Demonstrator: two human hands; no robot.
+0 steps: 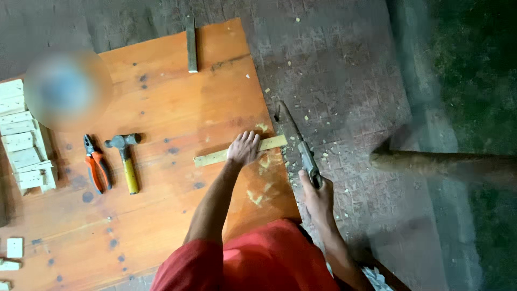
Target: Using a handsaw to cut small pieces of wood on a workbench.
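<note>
We see a broad orange-brown varnished wooden board (pixel 161 108), smooth and glossy but dotted with dark stains, lying on a rough grey brick floor (pixel 344 81) strewn with pale wood chips (pixel 318 153). A thin, pale, straight wooden strip (pixel 215 157) lies across the board's right edge, its end jutting just past it. Our left hand (pixel 243 148) rests flat and open on the strip, fingers spread, pressing it down. Our right hand (pixel 318 196) is clenched around the handle of a long dark metal blade (pixel 293 134), whose tip reaches the strip's outer end. Farther left lie red-handled pliers (pixel 97 170) and a yellow-handled hammer (pixel 126 161), beside stacked pale wooden blocks (pixel 24 140).
</note>
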